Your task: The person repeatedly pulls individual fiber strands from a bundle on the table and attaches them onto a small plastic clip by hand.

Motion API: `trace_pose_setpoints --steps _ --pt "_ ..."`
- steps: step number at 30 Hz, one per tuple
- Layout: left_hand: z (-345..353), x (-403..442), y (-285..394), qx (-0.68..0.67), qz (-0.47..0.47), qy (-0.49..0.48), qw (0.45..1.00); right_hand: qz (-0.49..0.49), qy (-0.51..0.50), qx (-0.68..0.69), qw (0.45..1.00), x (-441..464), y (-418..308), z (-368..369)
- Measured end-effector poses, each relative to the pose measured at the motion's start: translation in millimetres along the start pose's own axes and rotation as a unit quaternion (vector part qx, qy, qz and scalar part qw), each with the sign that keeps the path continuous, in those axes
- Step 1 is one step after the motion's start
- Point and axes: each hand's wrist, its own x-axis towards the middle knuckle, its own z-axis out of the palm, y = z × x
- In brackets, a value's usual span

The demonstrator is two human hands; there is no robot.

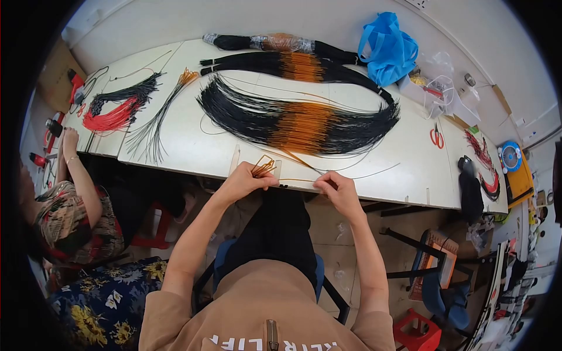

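My left hand point(250, 179) is closed around several orange-ended wires point(264, 168), whose looped ends stick up above the fingers. At the table's front edge, my right hand point(335, 188) pinches a thin wire point(300, 180) that stretches across from the left hand. Its dark end appears to trail off to the right. Just beyond both hands spreads a large bundle of black wires point(240, 117) with an orange middle section point(301, 127). A few strands of it reach down toward my hands.
Behind lie another black-and-orange bundle point(301, 66) and a plastic-wrapped one point(284, 42). Red and black wires point(111, 114) lie left, near a co-worker's arm point(82, 175). Orange-handled scissors point(437, 137), a blue bag point(387, 50) and a white box point(418, 90) are right.
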Motion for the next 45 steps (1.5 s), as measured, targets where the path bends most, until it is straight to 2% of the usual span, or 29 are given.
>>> trace_pose_setpoints --steps 3,8,12,17,22,33,37,43,45 --pt "1 -1 1 0.005 -0.002 -0.002 1.0 0.005 0.004 0.003 1.0 -2 -3 0" --pt "-1 -1 2 0.008 -0.006 0.001 1.0 -0.033 0.019 -0.084 0.996 -1 -16 3" --pt "2 2 -1 0.066 0.029 0.011 0.997 -0.254 0.111 -0.214 0.937 4 -32 32" --pt "4 -1 2 0.108 0.049 0.024 0.993 -0.171 0.037 -0.184 0.967 11 -9 49" --pt "1 2 -11 0.18 0.104 0.016 0.978 -0.188 0.046 -0.183 0.964 9 -10 51" --pt "-3 -1 -10 0.253 0.136 0.009 0.958 -0.195 0.042 -0.205 0.958 7 -10 53" --pt "-3 -2 -13 0.265 0.21 0.006 0.941 -0.186 0.034 -0.225 0.956 7 -9 53" --pt "-2 -5 -15 0.3 0.233 -0.009 0.925 -0.204 0.053 -0.236 0.949 5 -10 56" --pt "3 -12 -19 0.296 0.238 0.023 0.925 -0.16 0.071 -0.243 0.954 -2 -15 61"
